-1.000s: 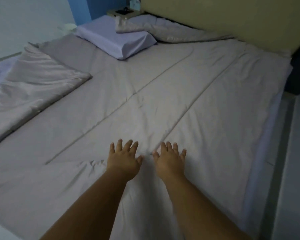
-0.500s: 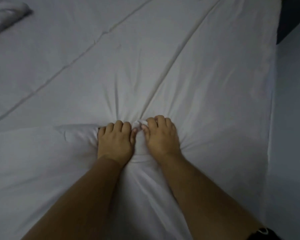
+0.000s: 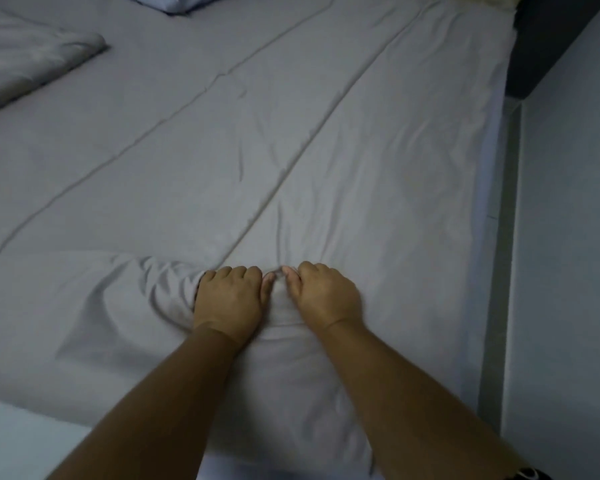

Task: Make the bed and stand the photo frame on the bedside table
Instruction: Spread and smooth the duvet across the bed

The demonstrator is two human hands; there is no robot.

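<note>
A pale grey fabric bed cover [image 3: 326, 109] with long stitched seams lies spread flat across the bed [image 3: 492, 143], reaching its right edge and the near edge. Close to the near edge, right of the middle, the left hand [image 3: 227, 299] and the right hand [image 3: 326, 296] rest on the cover side by side, almost touching. The left fingers [image 3: 236, 272] are curled down into the cloth, which bunches into creases just left of that hand. The right fingers [image 3: 314, 269] are curled too, and the thumb pinches a small ridge of cover raised between the two hands. A folded grey blanket [image 3: 32, 60] lies at the bed's far left edge, and a pale blue pillow [image 3: 179, 1] lies at the far edge. A pale wall [image 3: 568, 271] runs along the right side.
</note>
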